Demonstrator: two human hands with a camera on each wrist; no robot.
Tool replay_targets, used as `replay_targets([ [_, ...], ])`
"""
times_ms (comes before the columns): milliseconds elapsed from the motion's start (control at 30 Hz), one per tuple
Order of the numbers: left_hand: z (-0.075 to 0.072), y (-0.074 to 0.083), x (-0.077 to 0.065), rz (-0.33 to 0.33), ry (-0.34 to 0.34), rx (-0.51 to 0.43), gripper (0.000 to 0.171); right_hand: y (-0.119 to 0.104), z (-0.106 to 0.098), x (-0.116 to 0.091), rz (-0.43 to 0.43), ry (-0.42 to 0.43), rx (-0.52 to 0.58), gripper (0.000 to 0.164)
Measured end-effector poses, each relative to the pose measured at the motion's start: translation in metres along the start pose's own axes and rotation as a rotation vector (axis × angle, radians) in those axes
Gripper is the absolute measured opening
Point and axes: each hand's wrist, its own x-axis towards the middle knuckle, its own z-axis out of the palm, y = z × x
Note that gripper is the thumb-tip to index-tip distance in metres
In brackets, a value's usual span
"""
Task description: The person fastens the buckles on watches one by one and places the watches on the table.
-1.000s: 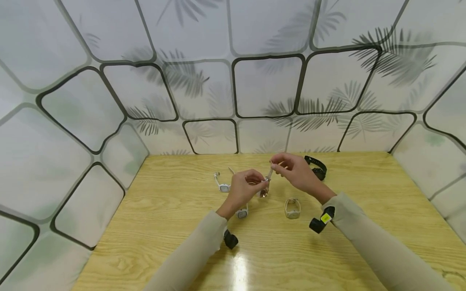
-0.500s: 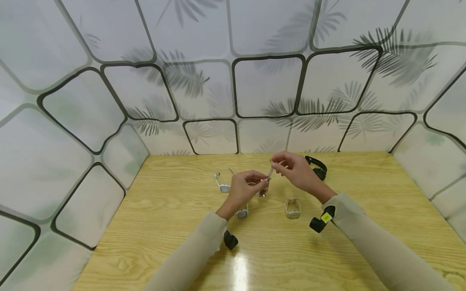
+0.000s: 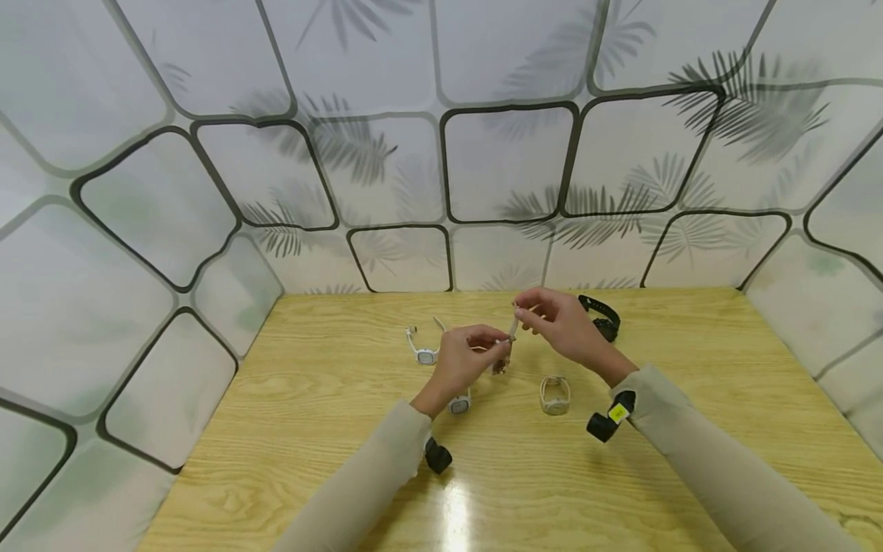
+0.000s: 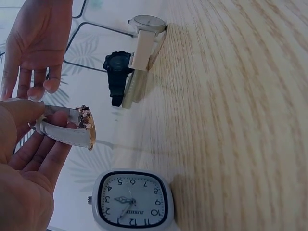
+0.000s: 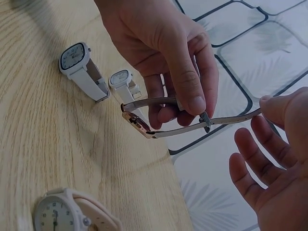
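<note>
My left hand (image 3: 464, 356) pinches a rose-gold wristwatch (image 5: 137, 124) by its pale strap near the buckle (image 5: 205, 122), above the table. The strap passes through the buckle, and its free end stretches to my right hand (image 3: 562, 326), which pinches the tip between thumb and finger. In the left wrist view the case hangs edge-on below the left fingers (image 4: 60, 156), with the strap bent into a loop. The dial faces away and cannot be read. A white square watch (image 4: 133, 199) lies below my left hand, partly covered by it in the head view.
A second white square watch (image 3: 425, 356) lies left of the hands with its strap spread. A cream round watch (image 3: 555, 395) rests nearer the front, right of centre. Behind the right hand lies a black watch (image 3: 602, 318). Patterned fabric (image 3: 510, 169) borders the wooden table (image 3: 310, 429).
Both hands stay almost in place, still gripping the strap. The hanging watch case has turned slightly.
</note>
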Motion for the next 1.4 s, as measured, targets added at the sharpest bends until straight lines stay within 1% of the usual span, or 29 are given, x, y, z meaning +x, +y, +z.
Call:
replay_targets([
  [300,0.000,0.002,-0.001,0.025,0.001,-0.005,0.011,0.003,0.001,0.001,-0.010,-0.015,0.006,0.021],
  [567,0.001,0.002,-0.002,0.037,0.031,0.002,0.012,0.006,0.007,-0.001,0.003,-0.036,0.025,0.019],
  [733,0.001,0.003,-0.002,0.036,0.043,-0.006,0.015,0.008,0.009,-0.001,-0.006,-0.029,0.041,0.021],
  [900,0.002,0.002,-0.003,0.020,0.050,-0.042,0.018,0.008,0.011,-0.003,0.007,-0.033,0.057,0.023],
  [1000,0.001,0.003,-0.003,0.000,0.051,-0.047,0.017,0.007,0.012,-0.005,0.014,-0.030,0.043,0.021],
  [1100,0.001,0.003,-0.003,-0.023,0.049,-0.045,0.016,0.007,0.012,-0.006,0.009,-0.011,0.010,0.023],
  [1233,-0.001,0.004,-0.004,-0.045,0.029,-0.108,0.015,0.008,0.010,-0.008,-0.002,0.008,-0.029,0.027],
  [1333,-0.002,0.005,-0.004,-0.047,0.015,-0.150,0.014,0.008,0.009,-0.008,-0.006,0.000,-0.050,0.029],
  [1400,-0.003,0.005,-0.004,-0.044,0.013,-0.155,0.015,0.008,0.008,-0.008,-0.006,-0.007,-0.059,0.029],
])
